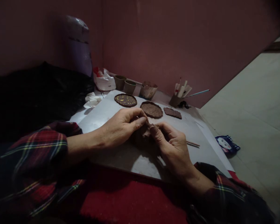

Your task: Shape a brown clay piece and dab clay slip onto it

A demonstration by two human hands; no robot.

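Both hands meet over the white board (102,109), pinching a lump of brown clay (146,133). My left hand (122,126) grips its upper left side between thumb and forefinger. On the right side, the thumb of my right hand (174,146) presses against the clay, with the other fingers curled behind it. The underside of the lump is in shadow. Just beyond lie a round clay piece (151,110) with a raised rim, another round one dotted with yellow (125,100), and a rectangular clay slab (172,113). A thin brown stick (193,143) lies right of my right hand.
Along the wall stand two cups (130,87), a stained container (148,90) and a holder with several tools (177,100). A white plastic bag (105,80) and crumpled tissue (92,100) are at the left. A dark blue pouch (226,145) is beyond the right edge.
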